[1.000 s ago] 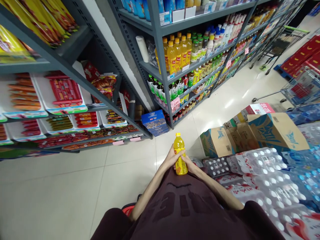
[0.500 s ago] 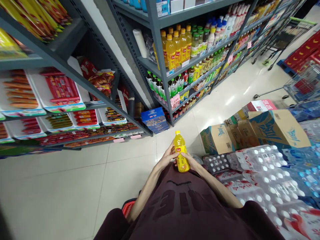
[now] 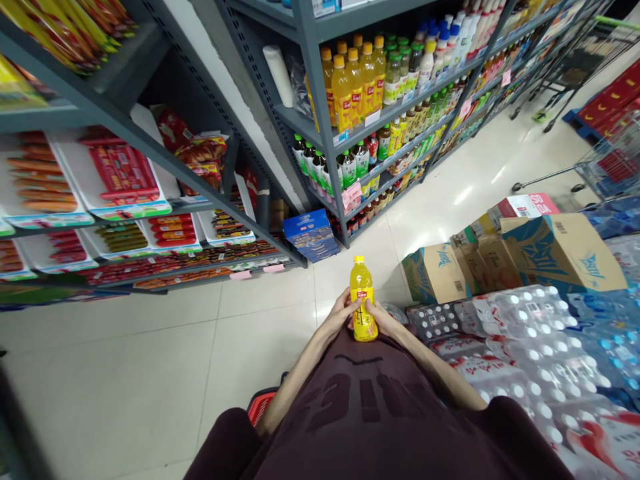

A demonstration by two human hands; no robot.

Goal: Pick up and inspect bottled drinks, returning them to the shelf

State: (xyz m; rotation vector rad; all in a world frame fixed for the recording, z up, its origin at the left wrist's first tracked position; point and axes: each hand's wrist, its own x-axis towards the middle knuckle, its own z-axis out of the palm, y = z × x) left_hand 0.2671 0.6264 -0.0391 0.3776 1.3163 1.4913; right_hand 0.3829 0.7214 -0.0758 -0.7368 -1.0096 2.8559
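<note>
I hold a yellow drink bottle (image 3: 362, 300) upright in front of my chest, its yellow cap on top and a red label near the neck. My left hand (image 3: 341, 312) wraps the bottle's left side with fingers curled round it. On the other side my right hand (image 3: 382, 316) grips it the same way. Both thumbs rest on the bottle's front. My dark maroon shirt hides the lower forearms.
Grey shelving (image 3: 320, 87) with drink bottles stands ahead, and snack shelves (image 3: 125, 180) run along the left. Cardboard boxes (image 3: 550, 253) and shrink-wrapped water packs (image 3: 525, 347) crowd the right. A blue box (image 3: 310, 235) lies at the shelf foot. A red basket (image 3: 263, 405) hangs by my left arm.
The bottle rose slightly and was tilted back to upright. My left hand opened briefly, then closed round the bottle again.
</note>
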